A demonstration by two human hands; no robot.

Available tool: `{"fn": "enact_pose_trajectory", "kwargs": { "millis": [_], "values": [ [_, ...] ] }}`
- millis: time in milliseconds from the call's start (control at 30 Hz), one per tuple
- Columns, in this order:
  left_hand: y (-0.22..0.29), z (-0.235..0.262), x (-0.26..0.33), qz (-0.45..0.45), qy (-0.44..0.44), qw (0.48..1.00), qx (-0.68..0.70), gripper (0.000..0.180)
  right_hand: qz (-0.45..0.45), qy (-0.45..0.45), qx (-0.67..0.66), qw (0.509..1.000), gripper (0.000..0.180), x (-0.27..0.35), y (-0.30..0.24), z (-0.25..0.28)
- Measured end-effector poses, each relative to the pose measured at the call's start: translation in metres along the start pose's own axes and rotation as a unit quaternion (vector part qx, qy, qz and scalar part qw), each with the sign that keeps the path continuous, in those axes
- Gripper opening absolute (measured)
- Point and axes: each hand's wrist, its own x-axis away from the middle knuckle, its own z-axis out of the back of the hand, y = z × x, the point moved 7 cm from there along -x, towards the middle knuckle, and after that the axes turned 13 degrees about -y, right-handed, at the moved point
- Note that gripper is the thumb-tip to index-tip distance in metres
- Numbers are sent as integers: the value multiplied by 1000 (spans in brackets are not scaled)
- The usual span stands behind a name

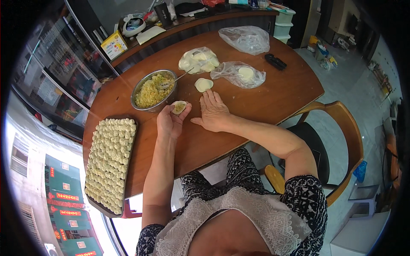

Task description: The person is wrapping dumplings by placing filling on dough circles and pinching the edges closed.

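My left hand (pixel 169 122) cups a round dumpling wrapper (pixel 180 108) with yellow-green filling spread in its middle; the wrapper is unfolded. Flat on the table lies my right hand (pixel 214 114), fingers stretched out, its fingertips at the lower edge of a few loose dumpling wrappers (pixel 203 85). Just beyond my left hand stands a metal bowl (pixel 164 103) of chopped filling (pixel 150 93), with a spoon (pixel 184 74) leaning in it. To the left, a dark tray (pixel 128 181) carries rows of folded dumplings (pixel 109 160).
Past the bowl is a plastic bag of wrappers (pixel 199 59). Another clear bag (pixel 230 73) with pale wrappers, a crumpled bag (pixel 245 39) and a black object (pixel 275 62) lie on the wooden table (pixel 282 96). A wooden chair (pixel 352 141) stands at the right.
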Motion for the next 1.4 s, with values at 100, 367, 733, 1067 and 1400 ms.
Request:
{"fn": "enact_pose_trajectory", "kwargs": {
  "millis": [100, 367, 733, 1067, 1400],
  "values": [
    [-1, 4, 0, 2, 10, 1000, -7, 27, 49, 71, -24, 996, 84, 5, 6, 8],
    [-4, 2, 1, 8, 28, 1000, 5, 25, 120, 180, -43, 975, 53, 43, 37, 26],
    [-5, 6, -1, 8, 21, 1000, 12, 25, 130, 138, 63, 980, 55, -21, 24, 35],
    [-7, 4, 0, 18, 2, 1000, 6, 25, 202, 131, 64, 968, 14, -21, 8, 26],
    [-19, 6, 1, 56, 20, 998, -1, 27, 193, 163, -146, 957, 24, -16, 19, 59]
  ]
}}
